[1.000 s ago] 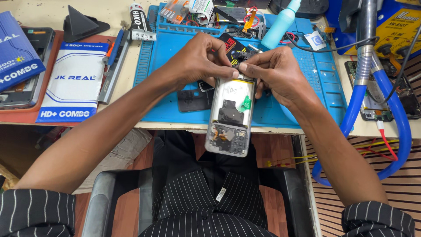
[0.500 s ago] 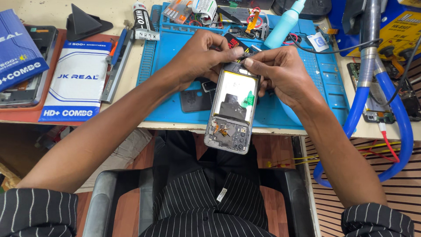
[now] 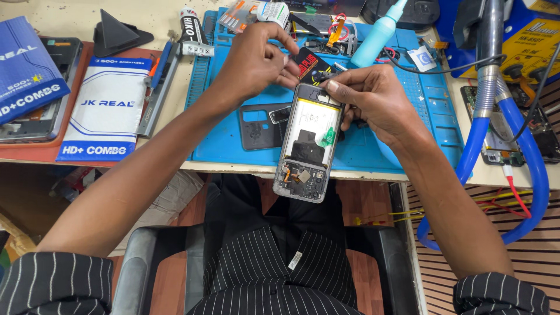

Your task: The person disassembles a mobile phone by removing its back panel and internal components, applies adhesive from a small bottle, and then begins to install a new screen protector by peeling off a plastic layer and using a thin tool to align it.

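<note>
A cluttered pale tabletop (image 3: 146, 17) carries a ribbed blue rubber work mat (image 3: 373, 154), with a dark plastic phone back cover (image 3: 259, 125) lying on it. Over the mat's near edge I hold an opened grey smartphone frame (image 3: 307, 143), glossy and rectangular. My right hand (image 3: 373, 99) clasps its top edge; my left hand (image 3: 256, 61) pinches fingertips together just above that edge, though what they hold I cannot tell.

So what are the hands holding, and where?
The right hand grips the opened phone by its top end. The left hand pinches near that top edge; what it pinches cannot be told.
</note>
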